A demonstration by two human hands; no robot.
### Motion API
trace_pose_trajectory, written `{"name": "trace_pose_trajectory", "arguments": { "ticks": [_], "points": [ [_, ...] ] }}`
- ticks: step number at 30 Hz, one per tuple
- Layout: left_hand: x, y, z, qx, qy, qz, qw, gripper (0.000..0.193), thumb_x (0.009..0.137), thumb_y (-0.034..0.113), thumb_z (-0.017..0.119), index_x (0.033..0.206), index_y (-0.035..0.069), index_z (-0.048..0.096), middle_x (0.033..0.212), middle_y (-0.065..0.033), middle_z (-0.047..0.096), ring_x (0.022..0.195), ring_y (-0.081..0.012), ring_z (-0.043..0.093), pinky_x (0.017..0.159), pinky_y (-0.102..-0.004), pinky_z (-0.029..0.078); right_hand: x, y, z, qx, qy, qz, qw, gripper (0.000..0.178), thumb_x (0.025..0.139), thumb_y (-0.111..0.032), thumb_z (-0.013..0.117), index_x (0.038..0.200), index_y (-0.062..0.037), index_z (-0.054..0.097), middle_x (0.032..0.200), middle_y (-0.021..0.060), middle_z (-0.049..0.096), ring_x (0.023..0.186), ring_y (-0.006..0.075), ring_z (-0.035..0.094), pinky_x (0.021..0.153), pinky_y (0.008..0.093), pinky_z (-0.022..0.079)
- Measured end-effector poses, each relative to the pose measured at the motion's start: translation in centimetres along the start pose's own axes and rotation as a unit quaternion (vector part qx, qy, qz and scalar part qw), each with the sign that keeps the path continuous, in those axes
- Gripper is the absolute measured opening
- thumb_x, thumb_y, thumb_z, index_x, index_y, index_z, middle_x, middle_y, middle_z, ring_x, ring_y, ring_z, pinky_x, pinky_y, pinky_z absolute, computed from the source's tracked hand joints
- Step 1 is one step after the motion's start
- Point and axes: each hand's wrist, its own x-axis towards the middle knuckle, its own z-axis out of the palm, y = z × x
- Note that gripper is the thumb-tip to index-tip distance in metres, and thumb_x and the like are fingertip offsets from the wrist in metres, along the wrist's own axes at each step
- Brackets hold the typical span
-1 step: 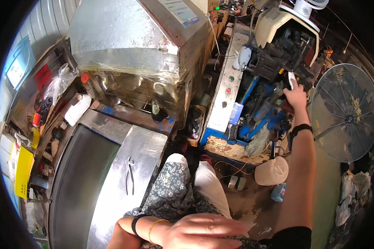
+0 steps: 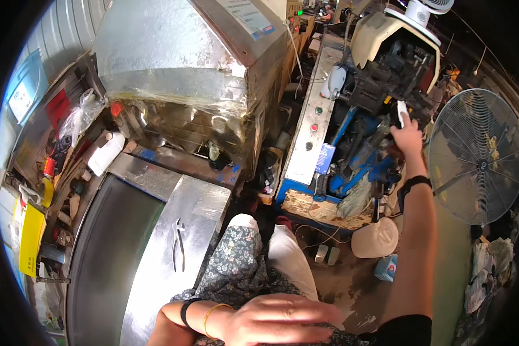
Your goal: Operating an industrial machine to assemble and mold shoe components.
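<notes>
My right hand (image 2: 408,138) reaches far up and to the right, with a black band on its wrist. Its fingers close around a small white handle (image 2: 401,111) on a black and blue machine (image 2: 386,75) with a cream cover. At the bottom of the view, my left hand (image 2: 277,320) lies flat with fingers spread on my lap, over floral cloth (image 2: 236,265). It holds nothing. That wrist carries a black band and a thin gold bangle.
A large sheet-metal machine wrapped in plastic (image 2: 173,63) fills the upper left. Below it a steel table (image 2: 155,288) holds pliers (image 2: 179,245). A grey control panel with buttons (image 2: 312,135) stands centre. A round fan (image 2: 478,155) is right. A white cap-like thing (image 2: 375,237) lies on the floor.
</notes>
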Motion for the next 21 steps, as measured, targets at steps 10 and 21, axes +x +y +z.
{"name": "trace_pose_trajectory", "arguments": {
  "ticks": [10, 21],
  "points": [
    [-6.4, -0.8, -0.5, 0.011, 0.053, -0.296, 0.954, 0.044, 0.096, 0.024, 0.060, 0.133, 0.001, 0.054, 0.135, -0.0189, 0.056, 0.125, -0.0328, 0.054, 0.104, -0.0393, 0.043, -5.1, 3.1, -1.0, 0.174, 0.016, 0.046, 0.984, 0.082, 0.067, -0.040, 0.071, 0.143, -0.0220, 0.045, 0.129, 0.0261, 0.051, 0.114, 0.0388, 0.057, 0.098, 0.0439, 0.046],
    [-10.5, -8.8, -2.0, 0.162, 0.326, -0.313, 0.877, 0.076, 0.088, 0.026, 0.072, 0.148, 0.004, 0.031, 0.148, -0.0167, 0.040, 0.130, -0.0227, 0.045, 0.102, -0.0349, 0.042, -38.3, -7.3, -2.3, 0.440, -0.024, -0.299, 0.846, 0.086, 0.061, -0.024, 0.086, 0.135, -0.0037, 0.048, 0.141, 0.0256, 0.043, 0.128, 0.0432, 0.045, 0.104, 0.0494, 0.041]
  ]
}}
